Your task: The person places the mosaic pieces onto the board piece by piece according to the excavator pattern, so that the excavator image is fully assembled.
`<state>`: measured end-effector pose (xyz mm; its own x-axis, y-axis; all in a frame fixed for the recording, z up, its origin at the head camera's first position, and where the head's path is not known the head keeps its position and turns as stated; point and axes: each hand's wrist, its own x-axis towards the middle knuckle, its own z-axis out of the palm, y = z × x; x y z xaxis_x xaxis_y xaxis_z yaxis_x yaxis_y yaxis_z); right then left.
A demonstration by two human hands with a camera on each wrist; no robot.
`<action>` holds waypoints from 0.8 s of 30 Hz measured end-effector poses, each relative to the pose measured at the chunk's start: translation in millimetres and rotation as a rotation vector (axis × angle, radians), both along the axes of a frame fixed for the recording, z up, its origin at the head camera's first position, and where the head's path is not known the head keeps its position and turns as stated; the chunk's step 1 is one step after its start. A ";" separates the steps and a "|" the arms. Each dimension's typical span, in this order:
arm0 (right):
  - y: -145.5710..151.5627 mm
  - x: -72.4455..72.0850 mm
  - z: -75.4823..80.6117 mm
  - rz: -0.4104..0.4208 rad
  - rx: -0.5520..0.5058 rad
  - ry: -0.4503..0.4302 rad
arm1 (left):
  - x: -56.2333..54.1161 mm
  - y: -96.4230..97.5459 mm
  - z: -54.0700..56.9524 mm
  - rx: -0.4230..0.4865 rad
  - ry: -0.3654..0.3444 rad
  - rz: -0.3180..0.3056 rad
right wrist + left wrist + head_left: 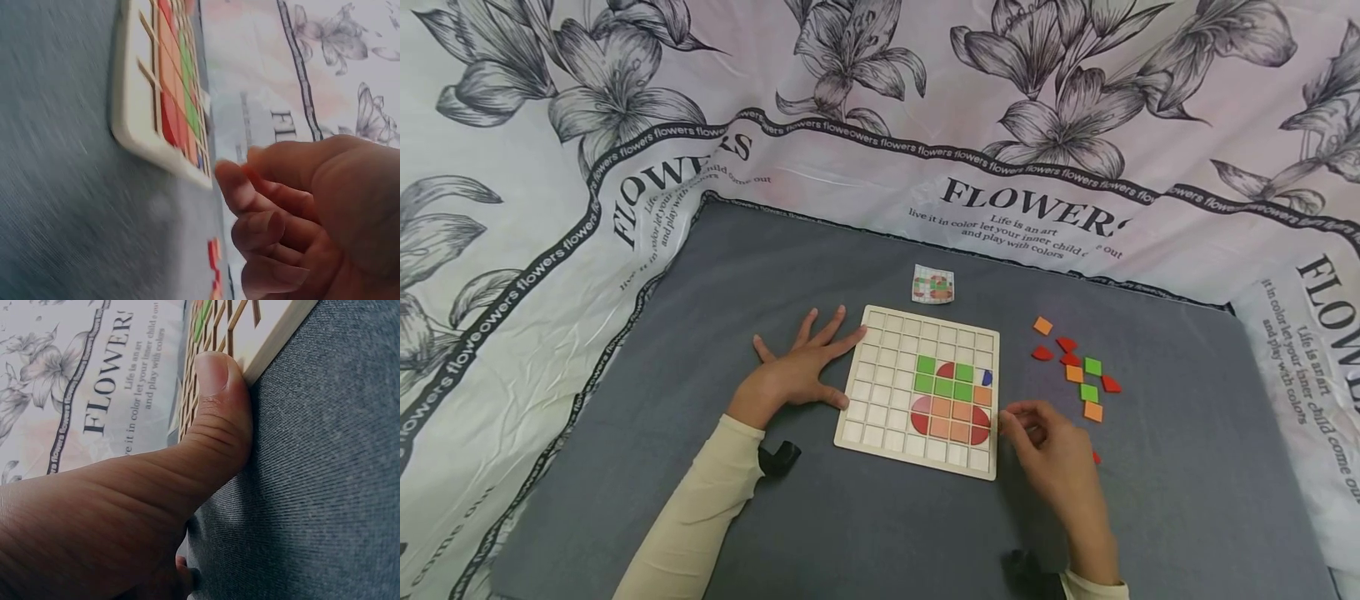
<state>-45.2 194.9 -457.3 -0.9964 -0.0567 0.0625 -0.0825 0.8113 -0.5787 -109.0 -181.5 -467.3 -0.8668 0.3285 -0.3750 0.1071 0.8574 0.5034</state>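
A square wooden grid board (880, 325) lies on the grey cloth, with green, orange, red and blue pieces in cells toward its right side. My left hand (797, 375) is spread at the board's left edge, a finger and the thumb touching it; the left wrist view shows the thumb (215, 406) against the rim. Beside the board's right edge is my right hand (1052, 454), thumb and index finger pinched together. A small reddish edge (252, 175) shows between them in the right wrist view; the rest of that piece is hidden. The other fingers curl inward.
Loose orange, green and red pieces (1074, 374) lie scattered right of the board. One red piece (1097, 457) is partly covered by the right hand. A small printed pattern card (933, 284) sits beyond the board. Flower-printed fabric (1037, 200) borders the grey cloth (760, 258).
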 end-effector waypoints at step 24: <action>69.0 -70.4 8.2 -0.191 0.271 0.028 | 1.3 0.4 -0.4 -0.033 -0.005 -0.003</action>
